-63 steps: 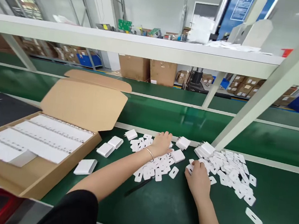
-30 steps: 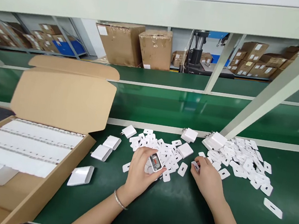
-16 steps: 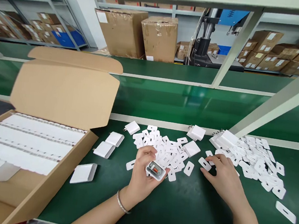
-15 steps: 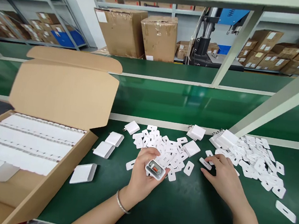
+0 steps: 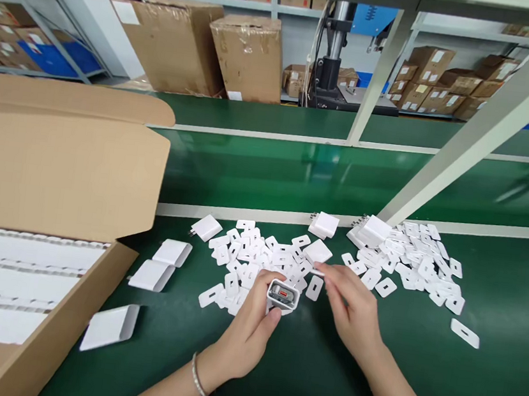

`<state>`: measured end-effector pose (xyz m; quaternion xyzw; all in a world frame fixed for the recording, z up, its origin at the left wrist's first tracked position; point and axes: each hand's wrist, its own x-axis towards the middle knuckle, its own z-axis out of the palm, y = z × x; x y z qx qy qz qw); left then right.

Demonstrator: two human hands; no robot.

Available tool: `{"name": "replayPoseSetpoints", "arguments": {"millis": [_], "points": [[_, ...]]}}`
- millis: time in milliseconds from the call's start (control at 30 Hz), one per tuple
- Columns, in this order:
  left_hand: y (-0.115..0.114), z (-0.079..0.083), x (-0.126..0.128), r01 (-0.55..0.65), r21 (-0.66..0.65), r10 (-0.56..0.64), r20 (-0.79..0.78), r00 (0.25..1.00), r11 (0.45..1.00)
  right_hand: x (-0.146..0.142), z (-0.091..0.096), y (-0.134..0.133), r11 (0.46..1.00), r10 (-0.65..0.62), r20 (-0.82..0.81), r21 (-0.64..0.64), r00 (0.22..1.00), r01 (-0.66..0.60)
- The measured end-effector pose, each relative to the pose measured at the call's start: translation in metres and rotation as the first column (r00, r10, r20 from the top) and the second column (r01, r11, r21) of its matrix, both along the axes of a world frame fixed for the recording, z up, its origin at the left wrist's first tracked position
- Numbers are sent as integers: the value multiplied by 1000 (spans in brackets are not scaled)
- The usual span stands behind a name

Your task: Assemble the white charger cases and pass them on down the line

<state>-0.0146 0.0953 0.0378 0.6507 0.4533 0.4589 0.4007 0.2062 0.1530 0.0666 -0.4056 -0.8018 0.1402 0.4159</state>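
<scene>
My left hand (image 5: pixel 248 328) is closed round a white charger body (image 5: pixel 283 295), open end up, with a red and grey part showing inside. My right hand (image 5: pixel 352 305) hovers just right of it and pinches a small white cover plate (image 5: pixel 319 271) by its fingertips. Beneath and behind both hands lies a pile of small white slotted plates (image 5: pixel 261 259) on the green table (image 5: pixel 320 372). A second, larger pile of such plates (image 5: pixel 420 268) spreads out to the right.
An open cardboard box (image 5: pixel 55 172) with rows of white parts (image 5: pixel 14 270) stands at the left. Loose white shells (image 5: pixel 160 265) lie beside it, another (image 5: pixel 108 326) nearer me. White charger bodies (image 5: pixel 323 224) sit at the back. A slanted white post (image 5: pixel 477 115) rises at the right.
My right hand has picked a plate off the table and moved left toward the charger body. My left hand has turned the body's open end more upward. The view has shifted right.
</scene>
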Motion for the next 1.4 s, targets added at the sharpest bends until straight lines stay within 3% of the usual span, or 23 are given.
{"name": "replayPoseSetpoints", "arguments": {"millis": [100,233,567,667,800,867,967,1067,1233,1400], "points": [[-2,-1,8,38,17,-38,10,999,999,-18,-3,-11,988,132,-44,86,990,-127],[-1,-1,13,21,33,-21,3,1000,999,-27,-7,-17,968,180,6,179,984,-178],[0,-5,14,-88,111,88,4,996,990,-30,-5,-24,970,196,-12,149,981,-192],[1,-8,13,-109,168,107,22,994,980,-30,-4,-26,971,238,-78,15,968,-238],[1,-10,13,-127,300,116,52,992,945,-28,-5,-30,916,250,-274,-245,929,-318],[1,-11,14,-143,369,124,75,989,918,-29,-6,-31,866,221,-354,-357,909,-350],[0,-9,16,-157,467,148,55,987,870,-31,-7,-33,743,238,-420,-501,875,-443],[0,-6,14,-119,503,147,-17,989,856,-34,-7,-32,678,234,-502,-529,832,-510],[-1,-3,7,-52,328,108,-153,982,943,-33,-11,-27,754,189,-546,-452,816,-477],[3,-3,0,33,228,-10,-100,995,973,-30,-14,-27,811,170,-479,-428,861,-398]]}}
